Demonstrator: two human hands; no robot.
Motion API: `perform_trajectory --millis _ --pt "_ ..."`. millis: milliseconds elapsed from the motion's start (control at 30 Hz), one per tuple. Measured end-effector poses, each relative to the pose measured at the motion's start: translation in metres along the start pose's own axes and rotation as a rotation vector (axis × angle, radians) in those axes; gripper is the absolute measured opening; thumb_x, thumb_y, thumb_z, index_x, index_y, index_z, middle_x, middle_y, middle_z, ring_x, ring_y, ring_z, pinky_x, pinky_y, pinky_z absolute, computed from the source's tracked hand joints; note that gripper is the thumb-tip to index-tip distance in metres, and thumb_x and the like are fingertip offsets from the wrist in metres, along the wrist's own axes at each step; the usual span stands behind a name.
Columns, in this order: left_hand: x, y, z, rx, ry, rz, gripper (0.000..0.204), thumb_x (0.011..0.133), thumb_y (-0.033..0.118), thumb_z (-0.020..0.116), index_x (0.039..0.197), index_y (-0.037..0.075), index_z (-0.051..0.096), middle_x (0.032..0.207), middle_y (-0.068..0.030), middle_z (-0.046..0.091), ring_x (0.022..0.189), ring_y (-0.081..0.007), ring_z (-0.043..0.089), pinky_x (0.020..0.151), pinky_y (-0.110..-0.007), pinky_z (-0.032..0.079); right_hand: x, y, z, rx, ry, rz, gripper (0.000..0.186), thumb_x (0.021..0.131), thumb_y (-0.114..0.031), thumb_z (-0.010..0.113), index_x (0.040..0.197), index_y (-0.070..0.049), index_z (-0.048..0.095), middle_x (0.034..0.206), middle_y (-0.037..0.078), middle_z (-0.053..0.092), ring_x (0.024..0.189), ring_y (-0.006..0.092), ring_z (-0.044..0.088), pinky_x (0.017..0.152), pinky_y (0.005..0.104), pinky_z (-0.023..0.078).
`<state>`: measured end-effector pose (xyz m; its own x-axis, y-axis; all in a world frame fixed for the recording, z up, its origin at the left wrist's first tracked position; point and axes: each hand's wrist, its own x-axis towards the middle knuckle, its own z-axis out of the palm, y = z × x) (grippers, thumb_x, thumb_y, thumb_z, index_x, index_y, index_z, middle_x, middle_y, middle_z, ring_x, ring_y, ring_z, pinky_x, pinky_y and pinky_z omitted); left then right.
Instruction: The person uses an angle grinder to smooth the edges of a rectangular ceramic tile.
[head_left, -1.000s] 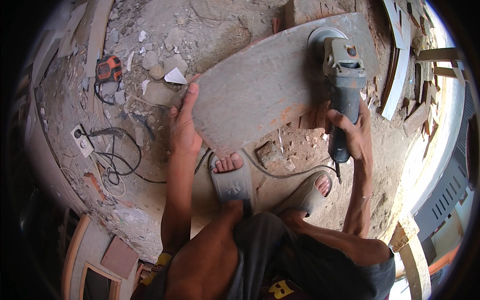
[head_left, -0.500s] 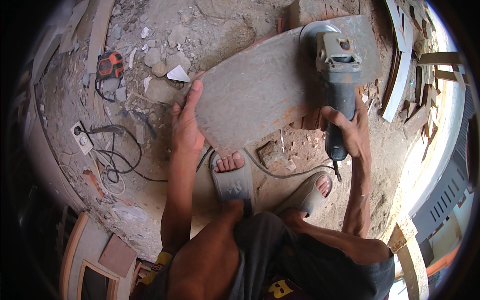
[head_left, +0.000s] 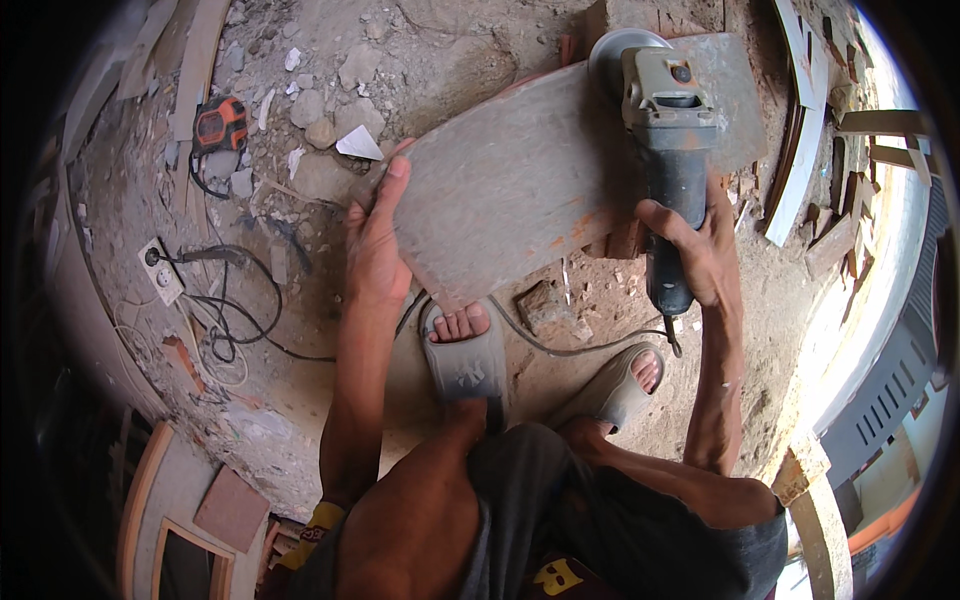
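My right hand (head_left: 702,243) is wrapped round the dark body of an angle grinder (head_left: 678,170). The grinder's round disc (head_left: 621,56) lies at the far edge of a long grey slab (head_left: 500,180) with reddish edges; whether it touches the slab is hidden by the grinder head. My left hand (head_left: 378,245) grips the slab's left end, thumb on top and fingers curled beneath. The slab's right part rests over a block (head_left: 628,16), and its near left corner comes down by my left sandal (head_left: 468,360).
A cable (head_left: 590,347) runs from the grinder past my feet to a power socket (head_left: 160,270) at left. An orange and black tape measure (head_left: 220,126) lies among rubble. Wood strips (head_left: 800,130) lie at right, and a brick piece (head_left: 546,308) sits between my feet.
The grinder has shifted slightly left and a little upward along the slab's far edge. My left hand keeps its hold, and the slab has moved only slightly.
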<state>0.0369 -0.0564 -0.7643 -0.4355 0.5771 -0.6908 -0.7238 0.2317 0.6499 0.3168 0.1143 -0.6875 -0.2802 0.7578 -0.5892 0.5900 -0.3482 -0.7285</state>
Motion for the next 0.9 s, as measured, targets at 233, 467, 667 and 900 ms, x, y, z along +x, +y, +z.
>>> perform_trajectory --millis 233,467,667,900 --pt "0.002 -0.004 0.005 0.005 0.004 0.006 0.055 0.108 0.032 0.078 0.151 0.000 0.067 0.145 -0.0152 0.073 0.130 -0.0277 0.072 0.111 -0.045 0.060 0.006 0.006 -0.013 0.005 0.060 0.045 0.077 0.082 -0.036 0.089 0.146 0.000 0.065 0.102 0.010 0.074 0.085 0.0206 0.073 0.081 0.0382 0.059" --pt "0.006 -0.007 0.006 -0.024 -0.005 0.017 0.054 0.107 0.032 0.079 0.150 0.001 0.068 0.144 -0.0148 0.073 0.129 -0.0269 0.072 0.111 -0.045 0.060 0.007 0.006 0.000 -0.016 0.032 -0.039 0.076 0.083 -0.035 0.088 0.145 0.001 0.065 0.099 0.009 0.074 0.088 0.0196 0.074 0.080 0.0366 0.059" --pt "0.008 -0.016 0.010 -0.087 -0.011 0.001 0.044 0.106 0.029 0.081 0.142 0.004 0.075 0.137 -0.0081 0.077 0.122 -0.0202 0.073 0.107 -0.041 0.060 0.008 0.010 -0.007 -0.005 0.061 0.020 0.074 0.085 -0.035 0.087 0.145 0.000 0.065 0.101 0.010 0.076 0.089 0.0201 0.074 0.084 0.0357 0.057" --pt "0.012 -0.021 0.002 -0.058 -0.050 0.009 0.056 0.108 0.032 0.078 0.152 0.000 0.066 0.148 -0.0148 0.071 0.134 -0.0269 0.069 0.114 -0.045 0.057 0.015 0.009 -0.007 -0.039 0.099 -0.033 0.071 0.084 -0.035 0.088 0.142 0.000 0.068 0.103 0.010 0.075 0.083 0.0195 0.072 0.081 0.0351 0.058"
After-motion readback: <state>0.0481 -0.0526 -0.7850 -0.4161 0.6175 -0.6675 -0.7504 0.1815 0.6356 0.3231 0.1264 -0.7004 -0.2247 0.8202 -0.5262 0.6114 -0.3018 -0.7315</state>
